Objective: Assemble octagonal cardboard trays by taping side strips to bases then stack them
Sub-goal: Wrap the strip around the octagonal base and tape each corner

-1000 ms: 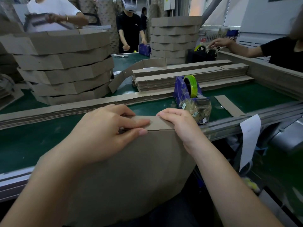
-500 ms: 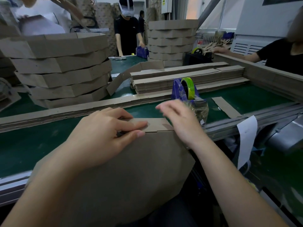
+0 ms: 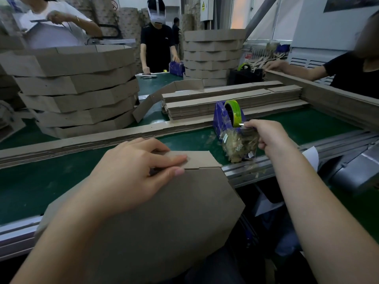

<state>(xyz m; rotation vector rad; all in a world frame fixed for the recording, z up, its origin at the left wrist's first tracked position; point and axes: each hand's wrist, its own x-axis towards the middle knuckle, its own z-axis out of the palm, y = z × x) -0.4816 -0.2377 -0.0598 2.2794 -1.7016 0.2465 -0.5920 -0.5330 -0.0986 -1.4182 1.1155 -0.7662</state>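
Cardboard octagonal base [image 3: 164,212] overhung the near side of the green belt [image 3: 41,181], left hand [image 3: 131,173] pinching the side strip [image 3: 196,158] onto its far edge. Right hand [image 3: 266,136] pinched tape [image 3: 236,111] at the blue tape dispenser [image 3: 220,119], off right.

Green-topped bench [image 3: 61,181] carrying a blue tape dispenser [image 3: 220,117], bundled flat cardboard strips [image 3: 225,104], a left tray stack [image 3: 78,89], a far tray stack [image 3: 211,58], and an octagonal base [image 3: 164,218] overhanging the near edge.

— Where is the octagonal base [image 3: 164,212]?
— Brown, tilted over the worktop's [image 3: 30,181] near edge; a side strip [image 3: 196,158] meets its far edge.
— Finished trays [image 3: 78,89]?
— Stacked far left. Green tape [image 3: 233,108] sits in its blue dispenser [image 3: 219,117].
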